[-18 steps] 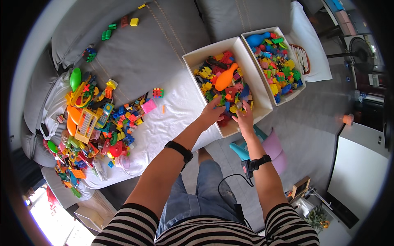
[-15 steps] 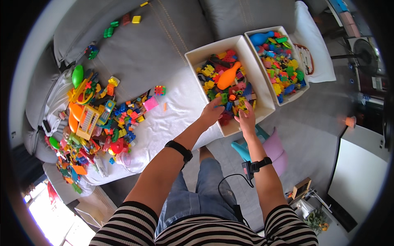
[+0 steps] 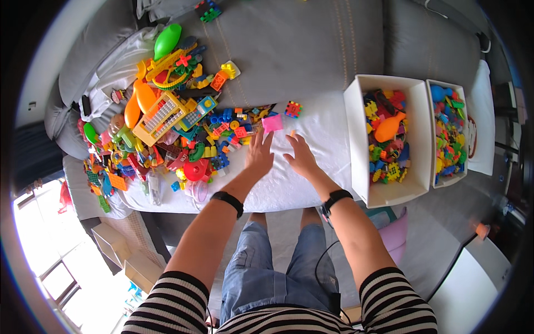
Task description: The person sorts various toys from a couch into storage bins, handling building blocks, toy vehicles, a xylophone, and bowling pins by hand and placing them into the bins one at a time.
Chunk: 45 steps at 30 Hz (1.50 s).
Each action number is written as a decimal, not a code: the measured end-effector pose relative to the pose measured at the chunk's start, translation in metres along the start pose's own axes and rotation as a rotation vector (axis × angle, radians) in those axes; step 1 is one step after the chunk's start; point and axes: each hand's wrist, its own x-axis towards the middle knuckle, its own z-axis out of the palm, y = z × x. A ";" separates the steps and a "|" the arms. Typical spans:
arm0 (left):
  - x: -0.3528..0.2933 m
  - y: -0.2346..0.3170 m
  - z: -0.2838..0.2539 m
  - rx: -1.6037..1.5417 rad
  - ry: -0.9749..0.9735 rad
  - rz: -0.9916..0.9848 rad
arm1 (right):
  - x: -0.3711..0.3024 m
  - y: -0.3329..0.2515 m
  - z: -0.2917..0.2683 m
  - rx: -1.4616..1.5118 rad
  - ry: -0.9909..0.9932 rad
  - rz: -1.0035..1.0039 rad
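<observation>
My left hand [image 3: 259, 153] is open over the white cloth, fingers stretched toward a pink square block [image 3: 272, 123] at the right end of a toy heap. Nothing shows in it. My right hand [image 3: 302, 157] also has its fingers apart and looks bare. Its fingertips are at a small orange piece [image 3: 293, 133]; whether they touch it I cannot tell. Just beyond lies a red and green block [image 3: 293, 109]. The heap to the left holds a yellow toy abacus [image 3: 162, 117], a blue and green toy phone [image 3: 194, 115], orange bowling pins [image 3: 146, 97] and several small bricks.
At the right, a white bin [image 3: 360, 139] holds mixed toys and an orange bowling pin [image 3: 389, 128]. A second white bin [image 3: 448, 182] stands beside it, with a blue pin [image 3: 440, 93]. The grey sofa backrest [image 3: 289, 44] rises behind. A purple chair [image 3: 395, 236] is below the bins.
Both hands have left the first bin and moved left to the cloth beside the toy heap. The view has swung left, so the bins now appear farther right.
</observation>
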 end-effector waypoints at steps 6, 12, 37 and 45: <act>0.058 -0.017 -0.010 0.248 -0.011 0.313 | 0.038 0.027 0.035 -0.266 0.192 0.041; 0.056 -0.047 0.025 0.271 -0.012 0.233 | 0.054 0.043 0.031 -0.070 0.391 -0.025; 0.075 0.129 -0.034 -1.506 -0.432 -0.334 | -0.053 -0.006 -0.133 1.310 0.599 0.317; 0.118 0.214 0.022 -1.122 -0.332 -0.100 | -0.069 0.063 -0.180 1.371 1.066 0.265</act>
